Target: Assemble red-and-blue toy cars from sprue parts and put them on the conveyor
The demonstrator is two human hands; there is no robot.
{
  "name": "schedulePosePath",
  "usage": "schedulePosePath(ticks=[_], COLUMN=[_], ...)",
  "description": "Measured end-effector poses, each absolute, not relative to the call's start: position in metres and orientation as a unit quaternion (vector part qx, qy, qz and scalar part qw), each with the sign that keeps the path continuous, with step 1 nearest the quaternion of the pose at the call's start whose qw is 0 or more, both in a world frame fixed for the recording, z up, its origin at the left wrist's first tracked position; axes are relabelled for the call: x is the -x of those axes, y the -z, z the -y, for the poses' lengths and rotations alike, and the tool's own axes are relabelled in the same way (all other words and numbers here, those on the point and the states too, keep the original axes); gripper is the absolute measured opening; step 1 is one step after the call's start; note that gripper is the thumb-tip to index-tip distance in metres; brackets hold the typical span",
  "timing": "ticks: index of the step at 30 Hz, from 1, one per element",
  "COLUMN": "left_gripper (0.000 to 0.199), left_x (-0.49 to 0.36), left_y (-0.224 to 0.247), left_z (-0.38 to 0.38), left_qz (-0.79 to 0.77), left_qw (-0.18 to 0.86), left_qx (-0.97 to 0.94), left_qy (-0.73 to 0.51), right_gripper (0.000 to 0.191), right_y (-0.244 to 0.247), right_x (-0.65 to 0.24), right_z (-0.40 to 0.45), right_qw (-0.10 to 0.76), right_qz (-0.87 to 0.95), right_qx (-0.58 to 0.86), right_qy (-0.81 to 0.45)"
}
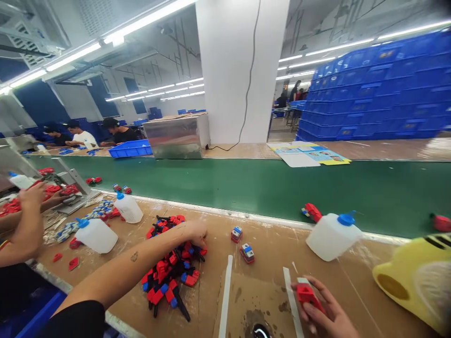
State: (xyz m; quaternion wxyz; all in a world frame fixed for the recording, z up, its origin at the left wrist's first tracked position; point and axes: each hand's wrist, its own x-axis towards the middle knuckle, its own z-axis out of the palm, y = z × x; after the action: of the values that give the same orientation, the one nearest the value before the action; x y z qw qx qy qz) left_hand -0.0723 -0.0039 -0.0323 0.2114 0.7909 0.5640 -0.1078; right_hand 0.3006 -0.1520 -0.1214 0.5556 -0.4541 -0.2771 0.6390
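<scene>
My left hand (pixel 197 232) reaches down into the far right side of a heap of red, blue and black plastic toy parts (pixel 165 272). Its fingers are curled downward, and what they pinch is hidden. At the lower right, my right hand (pixel 327 310) grips a red toy piece (pixel 307 293) with a whitish end, thumb on the near side. Two small red, white and blue toy pieces (pixel 247 252) (pixel 236 234) sit on the cardboard between my hands. White tape strips (pixel 226 295) run toward me, with a dark round hole (pixel 260 330) between them.
A white bottle with blue cap (pixel 333 237) stands right, beside a yellow container (pixel 412 277). Two more bottles (pixel 97 234) (pixel 128 207) stand left, near a co-worker's hand (pixel 33 195) and metal fixture (pixel 72 188). Beyond runs a green conveyor belt (pixel 218 180) carrying red pieces (pixel 312 212).
</scene>
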Motion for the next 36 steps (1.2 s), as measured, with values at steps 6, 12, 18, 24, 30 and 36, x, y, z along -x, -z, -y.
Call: schedulePosePath(ticks=[6, 12, 18, 24, 30, 36], left_gripper=[0.012, 0.021, 0.037, 0.035, 0.033, 0.026], left_x=[0.061, 0.069, 0.062, 0.036, 0.018, 0.008], left_y=[0.012, -0.026, -0.039, 0.047, 0.082, 0.046], left_z=[-0.006, -0.008, 0.045, 0.136, 0.161, 0.145], left_qz=[-0.525, -0.521, -0.557, -0.555, -0.534, -0.527], left_qw=[0.256, 0.297, 0.419, 0.371, 0.151, 0.155], left_qx=[-0.802, -0.797, -0.696, -0.733, -0.831, -0.833], left_qy=[0.123, 0.066, -0.171, -0.133, -0.044, 0.062], right_gripper=[0.064, 0.047, 0.054, 0.035, 0.045, 0.048], right_y=[0.106, 0.112, 0.111, 0.107, 0.112, 0.106], right_x=[-0.293, -0.300, -0.300, -0.300, -0.299, -0.303], right_z=[0.161, 0.163, 0.162, 0.163, 0.162, 0.170], right_qw=[0.592, 0.600, 0.596, 0.548, 0.495, 0.546], right_qz=[0.250, 0.219, 0.229, 0.259, 0.262, 0.334], right_qx=[0.291, 0.273, 0.293, 0.324, 0.318, 0.402], right_qy=[-0.709, -0.719, -0.712, -0.727, -0.765, -0.655])
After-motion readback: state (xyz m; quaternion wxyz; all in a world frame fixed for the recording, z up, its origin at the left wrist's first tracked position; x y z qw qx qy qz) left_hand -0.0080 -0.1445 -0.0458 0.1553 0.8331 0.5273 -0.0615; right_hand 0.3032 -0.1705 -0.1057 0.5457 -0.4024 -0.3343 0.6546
